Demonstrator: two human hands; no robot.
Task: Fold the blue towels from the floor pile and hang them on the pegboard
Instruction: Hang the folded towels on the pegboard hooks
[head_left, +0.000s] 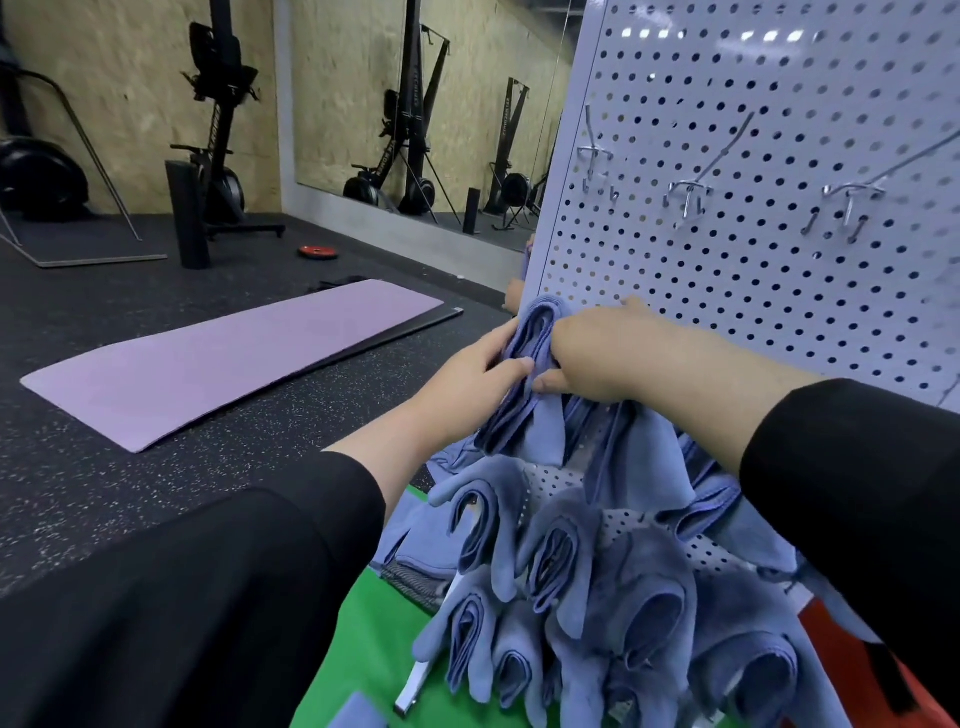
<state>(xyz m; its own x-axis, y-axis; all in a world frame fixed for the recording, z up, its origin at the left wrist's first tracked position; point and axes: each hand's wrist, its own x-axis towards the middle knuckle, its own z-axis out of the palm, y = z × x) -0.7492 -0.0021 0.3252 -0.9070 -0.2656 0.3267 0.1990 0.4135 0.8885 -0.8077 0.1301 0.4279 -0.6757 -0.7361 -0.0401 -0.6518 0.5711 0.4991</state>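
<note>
Against the pegboard, both arms reach forward. The right hand curls around a folded blue towel from the right; the left hand pinches its left edge, above hung towels.

right hand fingertips hidden behind folded towel.
</note>
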